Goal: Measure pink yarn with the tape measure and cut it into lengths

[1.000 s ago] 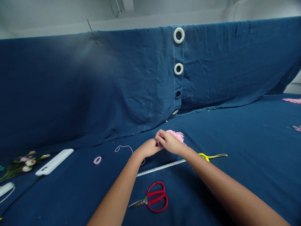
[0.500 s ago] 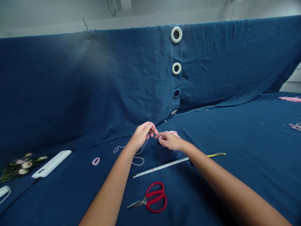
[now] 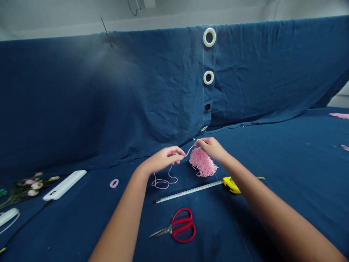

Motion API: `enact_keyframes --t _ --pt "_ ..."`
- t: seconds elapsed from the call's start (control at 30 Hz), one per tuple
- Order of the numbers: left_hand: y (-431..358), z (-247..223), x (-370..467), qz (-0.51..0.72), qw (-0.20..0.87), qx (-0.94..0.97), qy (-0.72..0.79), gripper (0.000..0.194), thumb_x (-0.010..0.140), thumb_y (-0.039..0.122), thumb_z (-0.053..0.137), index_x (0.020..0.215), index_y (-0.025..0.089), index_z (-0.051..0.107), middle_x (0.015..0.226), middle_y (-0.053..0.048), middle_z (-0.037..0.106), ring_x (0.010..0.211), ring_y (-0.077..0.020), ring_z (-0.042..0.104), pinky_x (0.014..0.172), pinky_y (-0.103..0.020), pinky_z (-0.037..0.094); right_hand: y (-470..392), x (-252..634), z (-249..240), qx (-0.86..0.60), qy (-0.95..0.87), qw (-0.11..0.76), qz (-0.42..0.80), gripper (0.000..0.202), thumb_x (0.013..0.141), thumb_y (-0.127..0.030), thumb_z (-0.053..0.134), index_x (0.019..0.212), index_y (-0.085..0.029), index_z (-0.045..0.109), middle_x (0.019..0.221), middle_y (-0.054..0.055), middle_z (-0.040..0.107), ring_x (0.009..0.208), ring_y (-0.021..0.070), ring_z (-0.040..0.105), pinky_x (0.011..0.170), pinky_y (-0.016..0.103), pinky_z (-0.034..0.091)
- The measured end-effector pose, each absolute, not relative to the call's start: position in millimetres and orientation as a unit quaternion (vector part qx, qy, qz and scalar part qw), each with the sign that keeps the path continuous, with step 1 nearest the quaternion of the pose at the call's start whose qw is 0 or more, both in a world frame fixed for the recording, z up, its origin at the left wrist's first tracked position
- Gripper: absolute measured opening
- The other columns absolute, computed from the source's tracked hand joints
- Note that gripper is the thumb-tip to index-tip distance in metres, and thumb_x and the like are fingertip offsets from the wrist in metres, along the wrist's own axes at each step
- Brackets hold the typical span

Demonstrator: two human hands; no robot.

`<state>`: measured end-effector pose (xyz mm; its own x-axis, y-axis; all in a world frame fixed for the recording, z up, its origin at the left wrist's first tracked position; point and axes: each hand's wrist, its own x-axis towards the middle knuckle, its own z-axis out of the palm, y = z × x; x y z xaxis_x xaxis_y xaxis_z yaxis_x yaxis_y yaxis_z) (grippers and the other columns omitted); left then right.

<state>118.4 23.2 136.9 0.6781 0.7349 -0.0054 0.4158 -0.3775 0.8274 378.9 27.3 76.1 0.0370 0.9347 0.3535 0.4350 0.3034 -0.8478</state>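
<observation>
My left hand (image 3: 169, 158) pinches a strand of pink yarn (image 3: 190, 149) between thumb and fingers. Up and to the right, my right hand (image 3: 212, 147) is closed on the same yarn, so a short length spans the gap between both hands. Below my right hand lies a looped heap of pink yarn (image 3: 203, 163) on the blue cloth. A loose tail of yarn (image 3: 164, 183) trails under my left hand and curls on the cloth.
Nearer me are a yellow tape measure (image 3: 231, 185) with its blade (image 3: 189, 191) pulled out and red-handled scissors (image 3: 182, 225). Leftward lie a small pink yarn ring (image 3: 113, 183), a white power strip (image 3: 64, 185) and flowers (image 3: 34, 188). A blue curtain (image 3: 152, 83) hangs behind.
My right hand has risen off the yarn heap, bringing yarn up with it and uncovering the heap. My left hand has lowered slightly. The tape measure's yellow case now shows.
</observation>
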Motion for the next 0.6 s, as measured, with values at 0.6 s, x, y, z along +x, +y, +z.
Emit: enact_keyframes --t 0.6 --pt "4 106 174 0.326 0.269 0.838 0.346 0.047 0.102 0.05 0.051 0.07 0.016 0.062 0.062 0.002 0.053 0.06 -0.0141 0.047 0.059 -0.028 0.032 -18 344 128 -0.335 -0.649 0.579 0.361 0.031 0.099 -0.042 0.052 0.092 -0.018 0.072 0.063 -0.003 0.053 0.065 0.015 0.055 0.065 0.028 0.046"
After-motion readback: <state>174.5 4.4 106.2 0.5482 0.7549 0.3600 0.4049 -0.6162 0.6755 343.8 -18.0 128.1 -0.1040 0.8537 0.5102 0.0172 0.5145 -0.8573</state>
